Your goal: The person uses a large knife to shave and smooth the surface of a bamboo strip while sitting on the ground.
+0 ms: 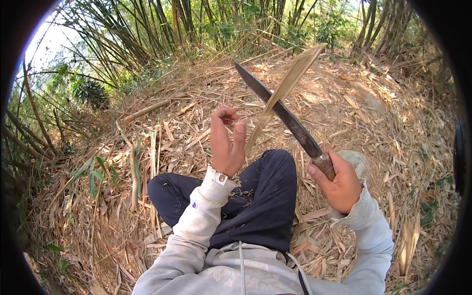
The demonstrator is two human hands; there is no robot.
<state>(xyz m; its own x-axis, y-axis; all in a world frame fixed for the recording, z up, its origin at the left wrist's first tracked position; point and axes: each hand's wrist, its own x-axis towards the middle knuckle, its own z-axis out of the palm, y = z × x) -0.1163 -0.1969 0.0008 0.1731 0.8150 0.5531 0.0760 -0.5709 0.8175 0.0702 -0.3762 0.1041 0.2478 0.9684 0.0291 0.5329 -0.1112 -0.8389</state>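
Observation:
My right hand (pixel 339 184) is wrapped round the wooden handle of a long machete (pixel 297 129), whose dark blade slants up and to the left. A pale, flat strip of dried bamboo sheath (pixel 290 81) crosses the blade near its middle. The strip's lower end tapers down beside my left hand (pixel 227 145). That hand is raised above my knees, thumb and curled fingers apart, with nothing visible between them. Whether the strip's lower end touches its palm side I cannot tell.
I sit with folded legs in dark trousers (pixel 265 196) on ground covered in dry bamboo leaves (pixel 187 132). A cut cane (pixel 146 112) lies at the left, and a thinner stick (pixel 133 179) stands nearer my knee. Bamboo clumps (pixel 142 37) rise behind. A pale stone-like lump (pixel 355 161) is behind my right wrist.

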